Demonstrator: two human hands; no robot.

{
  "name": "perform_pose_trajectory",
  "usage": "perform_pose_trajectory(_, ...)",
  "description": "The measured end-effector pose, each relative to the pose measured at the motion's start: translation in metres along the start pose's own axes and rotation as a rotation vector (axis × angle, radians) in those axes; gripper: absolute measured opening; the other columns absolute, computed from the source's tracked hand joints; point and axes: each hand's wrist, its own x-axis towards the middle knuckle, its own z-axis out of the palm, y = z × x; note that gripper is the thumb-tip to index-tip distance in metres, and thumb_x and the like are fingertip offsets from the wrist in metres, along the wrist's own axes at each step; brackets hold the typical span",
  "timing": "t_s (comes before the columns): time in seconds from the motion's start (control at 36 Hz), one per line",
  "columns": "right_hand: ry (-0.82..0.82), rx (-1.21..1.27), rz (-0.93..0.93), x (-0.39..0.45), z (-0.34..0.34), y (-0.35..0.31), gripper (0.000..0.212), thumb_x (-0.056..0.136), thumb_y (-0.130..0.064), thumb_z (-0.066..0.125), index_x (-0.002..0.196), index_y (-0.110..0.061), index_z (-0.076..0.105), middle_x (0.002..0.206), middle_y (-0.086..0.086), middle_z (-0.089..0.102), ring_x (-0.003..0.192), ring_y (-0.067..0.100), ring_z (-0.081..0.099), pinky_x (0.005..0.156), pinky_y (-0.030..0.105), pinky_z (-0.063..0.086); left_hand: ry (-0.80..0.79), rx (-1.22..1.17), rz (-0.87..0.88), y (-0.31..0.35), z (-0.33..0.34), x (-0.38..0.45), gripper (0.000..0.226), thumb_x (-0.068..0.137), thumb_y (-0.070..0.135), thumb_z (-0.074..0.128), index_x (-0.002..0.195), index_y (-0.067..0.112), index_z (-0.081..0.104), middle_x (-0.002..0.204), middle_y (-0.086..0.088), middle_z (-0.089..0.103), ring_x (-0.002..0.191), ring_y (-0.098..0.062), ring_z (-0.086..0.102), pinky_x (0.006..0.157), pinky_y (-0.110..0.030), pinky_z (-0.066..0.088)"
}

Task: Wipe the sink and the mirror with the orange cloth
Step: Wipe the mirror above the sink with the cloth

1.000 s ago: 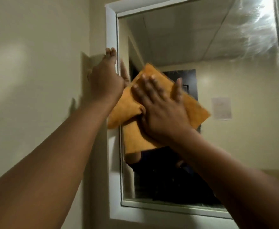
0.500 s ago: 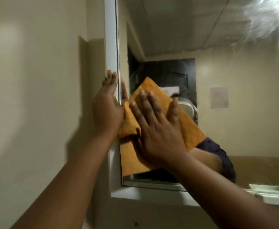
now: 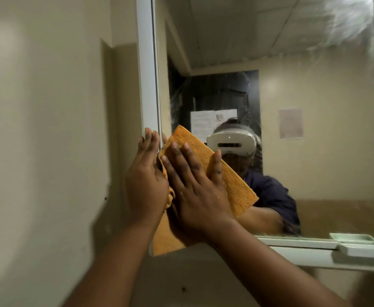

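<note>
right hand [image 3: 195, 191] spread flat, pressing the orange cloth [image 3: 230, 185] against the lower left corner of the mirror [image 3: 314, 162]. left hand [image 3: 146, 185] open too, fingers resting on the white frame [image 3: 147, 85] beside the cloth, gripping nothing. likely mid-wipe on the mirror: streaks across the glass and a hazy patch at top right left to clear. sink out of view, so cannot tell. small soap dish [image 3: 358, 251] on the bottom ledge, in the way of a low sweep.
</note>
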Motion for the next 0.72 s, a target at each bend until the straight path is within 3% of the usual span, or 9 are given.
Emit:
perform_pose_trajectory(0.14, -0.023, -0.012, -0.007, -0.012, 0.003, -0.004, 0.072, 0.087, -0.055, 0.03, 0.148, -0.016, 0.024, 0.157, 0.01, 0.015, 0.145, 0.027, 0.009, 0.11, 0.064, -0.003, 0.006, 0.032, 0.036, -0.007, 0.0, -0.01, 0.05, 0.091, -0.005, 0.046, 0.139, 0.009, 0.039, 0.144, 0.005, 0.034, 0.132, -0.007, 0.03, 0.105, -0.021, 0.03)
perform_pose_trajectory(0.25, -0.04, 0.004, -0.009, -0.033, 0.008, -0.012, 0.071, 0.088, -0.053, 0.031, 0.148, -0.016, 0.021, 0.158, 0.01, 0.011, 0.146, 0.028, 0.007, 0.111, 0.063, -0.005, -0.004, 0.034, 0.065, -0.015, 0.001, -0.023, 0.052, 0.088, -0.007, 0.046, 0.138, 0.007, 0.041, 0.144, 0.0, 0.037, 0.133, -0.011, 0.032, 0.105, -0.018, 0.031)
perform_pose_trajectory(0.39, -0.089, 0.036, -0.025, -0.057, 0.012, -0.018, 0.069, 0.088, -0.052, 0.03, 0.147, -0.018, 0.025, 0.157, 0.008, 0.014, 0.146, 0.027, 0.009, 0.111, 0.063, -0.002, -0.005, 0.044, 0.068, -0.018, 0.003, -0.042, 0.056, 0.087, -0.01, 0.049, 0.139, 0.007, 0.037, 0.143, 0.003, 0.033, 0.133, -0.019, 0.035, 0.101, -0.038, 0.042)
perform_pose_trajectory(0.56, -0.125, 0.02, -0.07, -0.07, 0.01, -0.011, 0.068, 0.088, -0.052, 0.031, 0.147, -0.018, 0.027, 0.157, 0.006, 0.017, 0.145, 0.025, 0.011, 0.111, 0.062, 0.002, 0.014, 0.018, 0.062, -0.025, 0.012, -0.064, 0.048, 0.092, 0.014, 0.032, 0.139, 0.0, 0.034, 0.145, -0.001, 0.029, 0.137, -0.011, 0.021, 0.108, -0.026, 0.028)
perform_pose_trajectory(0.72, -0.147, 0.0, -0.114, -0.078, 0.005, 0.005, 0.065, 0.091, -0.051, 0.029, 0.148, -0.02, 0.026, 0.156, 0.004, 0.02, 0.145, 0.023, 0.013, 0.109, 0.063, 0.007, 0.005, -0.048, 0.043, -0.028, 0.02, -0.079, 0.051, 0.097, 0.023, 0.031, 0.142, 0.005, 0.015, 0.15, -0.004, 0.022, 0.143, -0.008, 0.011, 0.114, -0.029, 0.023)
